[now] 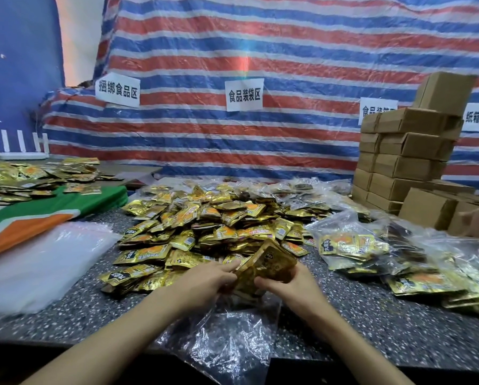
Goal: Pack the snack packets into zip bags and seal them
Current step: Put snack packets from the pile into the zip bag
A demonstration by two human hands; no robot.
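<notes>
Speckled counter (357, 309) is bearing the snack-packet pile (205, 226); before it, left hand (205, 282) and right hand (282, 284) are gripping a packet stack (263, 265), probably light, slippery, by its sides over the limp zip bag (227, 343).

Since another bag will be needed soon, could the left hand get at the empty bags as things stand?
Probably yes: nothing tall stands between the left hand and the empty bags. But it grips the packets with the right hand, so it must let go first.

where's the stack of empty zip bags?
Head view, left side: empty zip bags lie on the table, left of the packet pile, by the green-orange cloth.
</notes>
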